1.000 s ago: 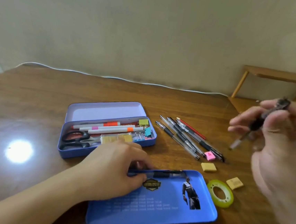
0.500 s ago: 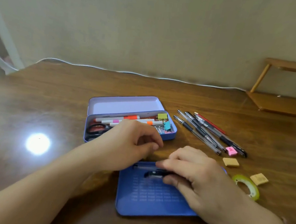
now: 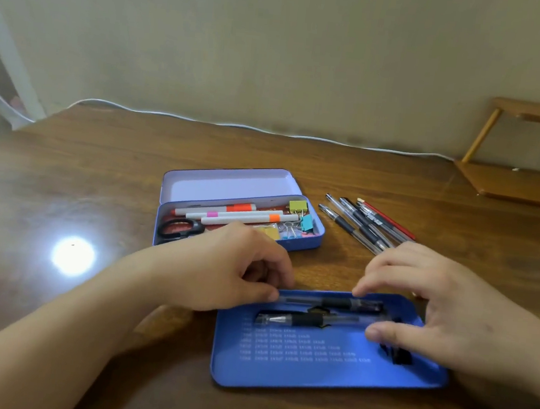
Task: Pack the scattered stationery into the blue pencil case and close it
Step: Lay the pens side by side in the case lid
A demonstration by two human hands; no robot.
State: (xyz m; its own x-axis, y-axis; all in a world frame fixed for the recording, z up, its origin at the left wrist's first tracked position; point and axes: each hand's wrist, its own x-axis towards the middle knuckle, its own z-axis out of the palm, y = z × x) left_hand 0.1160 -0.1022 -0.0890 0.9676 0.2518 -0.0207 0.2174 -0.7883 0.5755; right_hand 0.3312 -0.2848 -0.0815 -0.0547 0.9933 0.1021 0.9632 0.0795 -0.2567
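Blue pencil case (image 3: 328,371) lies flat on the brown table (image 3: 98,188), close to the person, with white rows of small print on it. Two clear pens with black grips lie on its far part, side by side: the far pen (image 3: 331,302) and the near pen (image 3: 307,320).

The left hand (image 3: 223,269) rests at the left far corner of the blue piece. Its fingers (image 3: 263,294) are curled in and its thumb touches the left end of the far pen, but a real pinch cannot be told. The right hand (image 3: 443,303) reaches over the right end of the blue piece. Its fingers (image 3: 360,292) are spread apart, some touching down by the far pen, and its thumb (image 3: 378,334) sits by the right end of the near pen. It does not squeeze anything.

Behind the hands sits an open purple tin (image 3: 241,185) with its lid tipped back. Inside it are white markers (image 3: 241,216) with orange and pink bands, black scissors (image 3: 179,228), and some binder clips (image 3: 298,207). To the right of the tin, a bunch of pens (image 3: 365,225) lies loose on the table, one of them red. A white cable (image 3: 236,125) runs along the wall, and a wooden stand (image 3: 521,182) is at the far right
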